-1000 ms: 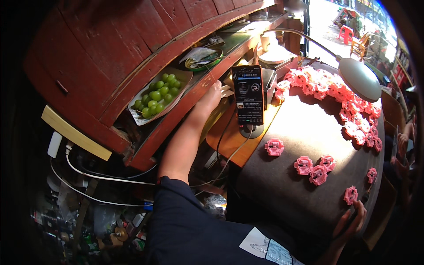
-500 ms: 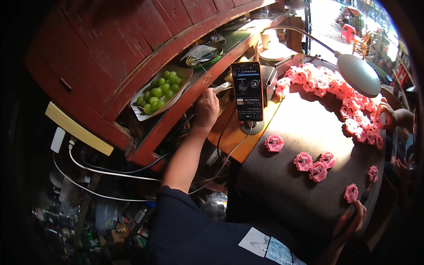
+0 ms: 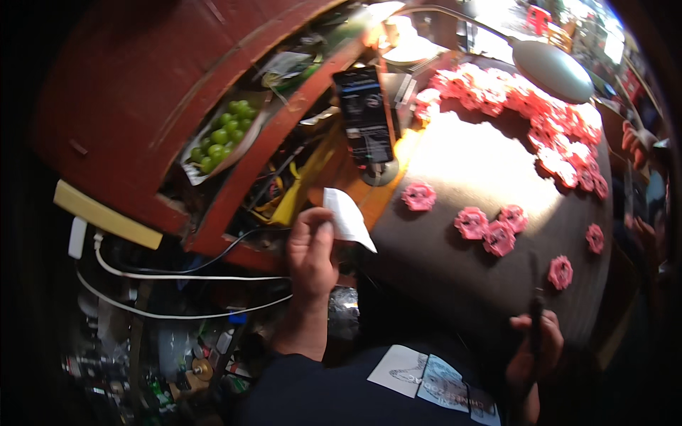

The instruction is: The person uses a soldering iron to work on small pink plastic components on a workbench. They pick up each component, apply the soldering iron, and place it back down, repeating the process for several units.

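My left hand (image 3: 312, 252) is raised in front of the red wooden cabinet, pinching a small white sheet of paper (image 3: 347, 216) between thumb and fingers. At the near edge of the dark work surface (image 3: 426, 280), my right hand (image 3: 534, 351) is closed around a slim dark tool (image 3: 536, 312); blur hides its exact kind. The pink plastic part (image 3: 560, 272) nearest that hand lies just beyond it, untouched. A group of pink parts (image 3: 499, 238) sits mid-surface, with one single part (image 3: 419, 197) to its left and another (image 3: 595, 238) near the right edge.
A big heap of pink parts (image 3: 561, 138) lines the far right rim under a grey lamp (image 3: 553, 71). A phone (image 3: 364, 117) stands on a holder. Green grapes (image 3: 227, 135) lie in the red cabinet (image 3: 128, 121). White cables (image 3: 192, 277) hang at left. Another person's hand (image 3: 637, 144) shows at right.
My left hand has come back from the cabinet shelf toward me, now with the white paper plainly in its fingers. My right hand has drawn left, away from the pink part. The view has shifted.
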Motion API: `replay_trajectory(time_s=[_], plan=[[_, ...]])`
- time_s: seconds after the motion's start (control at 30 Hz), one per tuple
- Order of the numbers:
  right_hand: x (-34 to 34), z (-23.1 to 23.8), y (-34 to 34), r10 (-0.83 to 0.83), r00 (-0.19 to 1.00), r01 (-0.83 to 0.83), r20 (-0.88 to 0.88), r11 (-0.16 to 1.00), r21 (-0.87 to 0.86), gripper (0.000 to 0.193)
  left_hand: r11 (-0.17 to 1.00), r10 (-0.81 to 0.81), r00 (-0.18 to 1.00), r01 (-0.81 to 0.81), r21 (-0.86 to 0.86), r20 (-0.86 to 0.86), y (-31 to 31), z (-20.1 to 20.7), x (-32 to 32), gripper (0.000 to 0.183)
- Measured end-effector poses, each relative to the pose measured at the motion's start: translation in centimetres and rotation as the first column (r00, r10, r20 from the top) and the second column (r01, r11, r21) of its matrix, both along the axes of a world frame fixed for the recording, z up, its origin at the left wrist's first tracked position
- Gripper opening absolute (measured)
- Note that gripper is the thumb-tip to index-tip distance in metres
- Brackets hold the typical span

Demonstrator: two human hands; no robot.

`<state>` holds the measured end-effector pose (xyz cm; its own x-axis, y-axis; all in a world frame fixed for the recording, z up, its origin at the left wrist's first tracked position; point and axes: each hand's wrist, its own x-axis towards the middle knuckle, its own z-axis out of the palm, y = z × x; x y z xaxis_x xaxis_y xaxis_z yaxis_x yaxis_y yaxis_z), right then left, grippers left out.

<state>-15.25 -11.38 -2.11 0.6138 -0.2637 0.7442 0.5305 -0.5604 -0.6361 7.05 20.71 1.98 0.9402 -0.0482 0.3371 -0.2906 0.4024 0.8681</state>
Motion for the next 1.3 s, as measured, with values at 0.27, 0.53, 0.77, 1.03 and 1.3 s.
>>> replay_trajectory(time_s=[0.27, 0.53, 0.77, 1.03, 1.3], plan=[[4.6, 1.7, 3.2, 0.436, 0.9, -0.431, -0.018, 0.894, 0.123, 0.049, 0.666, -0.721, 0.687, 0.653, -0.36, -0.088, -9.0, -1.9, -2.0, 0.035], [4.4, 0.9, 4.2, 0.444, 0.896, -0.438, -0.024, 0.89, 0.123, 0.049, 0.568, -0.789, 0.588, 0.587, -0.577, -0.179, -10.3, -3.0, -2.6, 0.044], [4.8, 0.7, 4.2, 0.453, 0.891, -0.449, -0.04, 0.89, 0.08, 0.049, 0.596, -0.777, 0.565, 0.522, -0.61, -0.277, -10.6, -3.0, -3.1, 0.055], [3.5, 0.9, 4.1, 0.448, 0.894, -0.447, -0.006, 0.893, 0.048, 0.042, 0.576, -0.776, 0.6, 0.548, -0.607, -0.194, -9.2, -3.0, -1.6, 0.033], [2.3, 1.1, 3.3, 0.333, 0.943, -0.332, 0.023, 0.943, -0.028, 0.042, 0.751, -0.628, 0.703, 0.438, -0.494, -0.332, -7.2, -1.6, -1.7, 0.034]])
